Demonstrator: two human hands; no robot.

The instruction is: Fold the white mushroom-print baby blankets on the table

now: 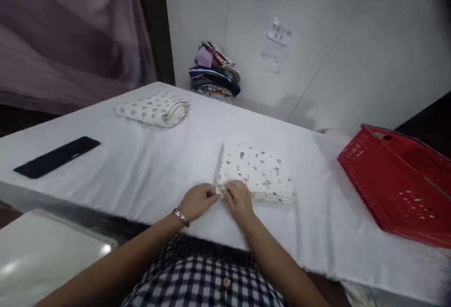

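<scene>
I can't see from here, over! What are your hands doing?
Both hands pinching folded cloth's near corner. Cloth flat on table. Red basket off right.

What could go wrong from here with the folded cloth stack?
1. Both hands, left hand and right hand, pinch only the near left corner of the folded cloth stack; lifting from there could unfold or fan the layers.
2. The white table cover is wrinkled and loose; dragging the stack may bunch it toward the red basket.
</scene>
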